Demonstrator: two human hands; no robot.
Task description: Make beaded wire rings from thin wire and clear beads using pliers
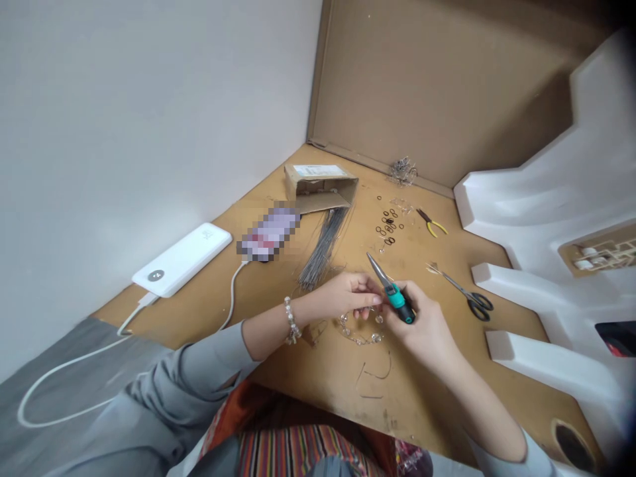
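My right hand [422, 324] is closed around the teal and black handles of long-nose pliers [390, 286], whose jaws point up and to the left. My left hand [345, 295] is pinched at the pliers' handles, on something I cannot make out, just above a curved strand of clear beads on wire [360, 334] that lies on the brown board [318, 371]. A beaded bracelet [291, 321] circles my left wrist.
A bundle of grey wires [322, 248] spills from a small cardboard box [320, 185]. Small black rings [389, 225], yellow-handled pliers [431, 224] and scissors [464, 295] lie beyond. A white power bank [181, 258], cable and phone [268, 235] sit left; white foam [541, 265] right.
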